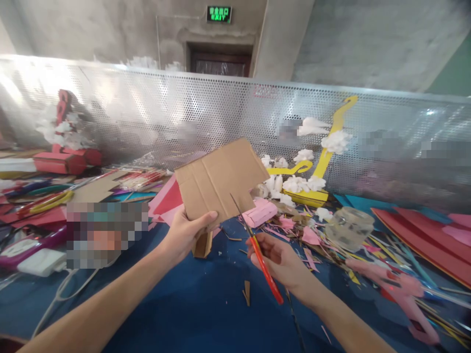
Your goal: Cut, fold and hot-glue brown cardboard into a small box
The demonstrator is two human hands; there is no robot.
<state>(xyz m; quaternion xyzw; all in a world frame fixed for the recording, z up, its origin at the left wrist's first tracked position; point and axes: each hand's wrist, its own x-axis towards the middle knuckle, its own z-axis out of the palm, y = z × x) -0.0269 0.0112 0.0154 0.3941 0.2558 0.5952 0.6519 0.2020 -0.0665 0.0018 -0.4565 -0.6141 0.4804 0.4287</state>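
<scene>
My left hand (187,233) grips a flat brown piece of cardboard (221,179) by its lower edge, thumb on the near face. The cardboard has crease lines and a notch cut from its lower right corner. In my right hand (274,257) is a pair of scissors (262,260) with red handles, its dark pointed blades aimed up and left. The blade tip overlaps the cardboard in view; whether it touches, I cannot tell. Below the left hand a small folded cardboard piece (202,245) stands on the blue tabletop (176,314).
Pink and brown scraps (287,223) litter the table's right half. A pink glue gun (401,289) lies at the right, near a roll of clear tape (349,228). A yellow construction with white tufts (305,196) stands behind. A perforated metal screen (221,113) runs along the back.
</scene>
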